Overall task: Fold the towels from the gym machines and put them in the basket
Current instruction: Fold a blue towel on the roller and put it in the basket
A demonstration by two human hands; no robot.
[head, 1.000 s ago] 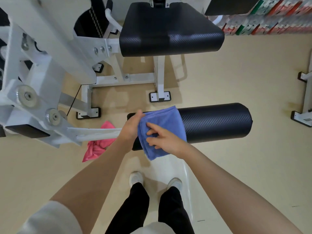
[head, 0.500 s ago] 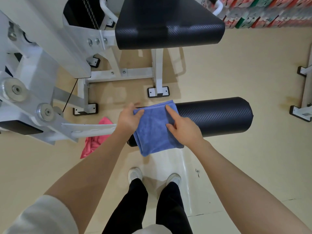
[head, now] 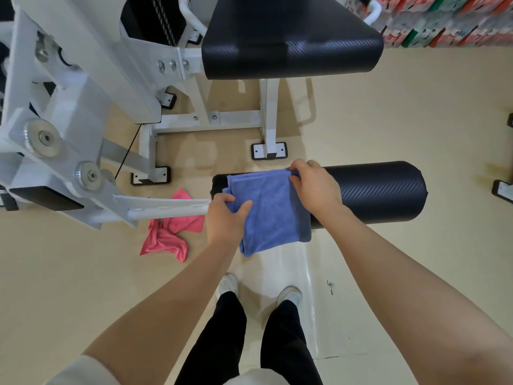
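The blue towel lies folded small over the black roller pad, my left hand pinching its near-left edge and my right hand gripping the far corner, so it looks nearly basket-ready, though the pink towel lies crumpled on the floor and no basket shows

Bright, even indoor light falls from above, leaving soft shadows on the beige floor under the white machine frame and its black seat pad. A pale glare streak shines on the floor near the shoes. The black roller pad carries a dull sheen. Wide-angle distortion bends lines toward the edges, stretching both forearms. The coloured boxes at the upper right are smeared and soft, while the centre stays sharp
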